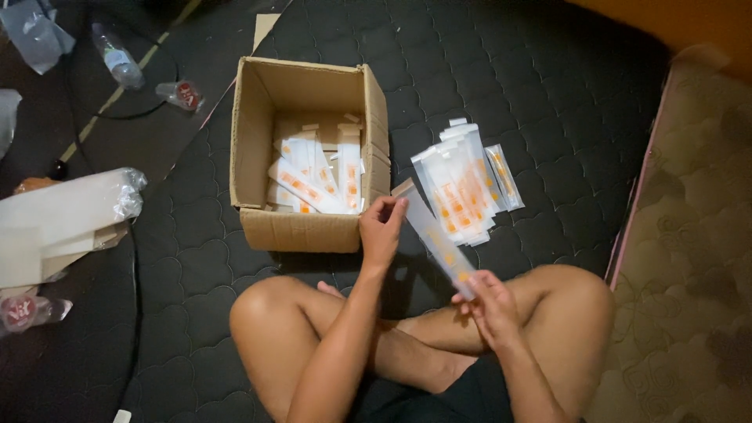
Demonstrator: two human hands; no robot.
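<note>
Left hand (381,227): the fingers are closed on the top end of a long clear packet (435,240), just beside the front right corner of the cardboard box (262,117).
Right hand (489,304): the lower end of the same packet is pinched between the fingertips, above the crossed legs (423,337).
Packet: it is held slanted between both hands, over the dark quilted mat (548,94).
Pile of packets (462,184): it is laid on the mat, right of the box.
Box: more packets are seen inside.
</note>
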